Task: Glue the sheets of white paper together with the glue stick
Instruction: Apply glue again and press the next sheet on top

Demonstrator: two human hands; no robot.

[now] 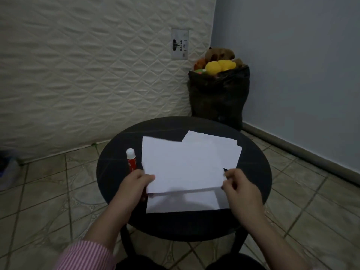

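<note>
Mattress (87,75) fabric, quilted and pale, stands upright across the left of the room and carries a small printed label (179,44), while a plain bluish wall (292,75) closes the right side. Tiled floor (48,182) spreads below both. In the corner between them sits a dark bag (219,96) filled with soft toys, a yellow one (220,67) on top. Nearer the person is a round dark tabletop (253,172) on thin legs. Several sheets of white paper lie on it: a top sheet (181,164) is raised at its near edge, a second sheet (183,202) lies flat beneath it toward the person, and more sheets (220,146) fan out behind at the far right, partly covered by the top one. The left hand (134,184), coming from a pink striped sleeve (85,256), grips the near left corner of the top sheet with its fingers curled around the edge. The right hand (239,188) pinches the near right corner of the same sheet between thumb and fingers. A glue stick (131,160) with a white cap and red body lies on the tabletop just left of the paper, its lower end hidden behind the left hand; whether the hand touches it cannot be told.
</note>
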